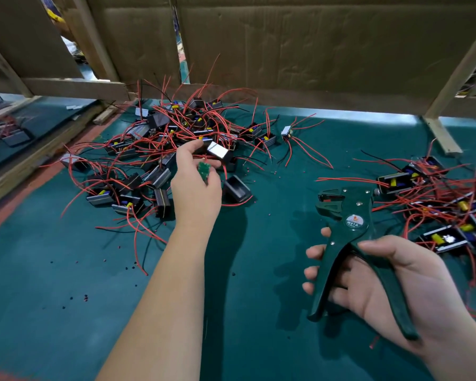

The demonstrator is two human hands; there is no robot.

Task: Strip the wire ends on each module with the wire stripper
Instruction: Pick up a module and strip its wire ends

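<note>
Green-handled wire stripper (pixel 353 210) at 4 o'clock, right hand (pixel 396 279) wrapped round handles, unsqueezed. Left hand (pixel 195 188), centre, pinches small green board (pixel 204 169) beside module pile (pixel 160 138) at 11 o'clock. Risk: tangled red wires (pixel 308 151) drag neighbours along.

The desk (pixel 259 312) has a dark green top; a big heap of small black modules (pixel 173 127) with tangled red wires (pixel 160 145) lies on its far left part, and a second heap (pixel 437 204) lies at the right. Between them one module (pixel 286 131) lies alone, and an open black shell (pixel 237 189) lies at the first heap's near edge. Tiny red and black bits of insulation (pixel 85 297) are scattered over the near left part.
</note>
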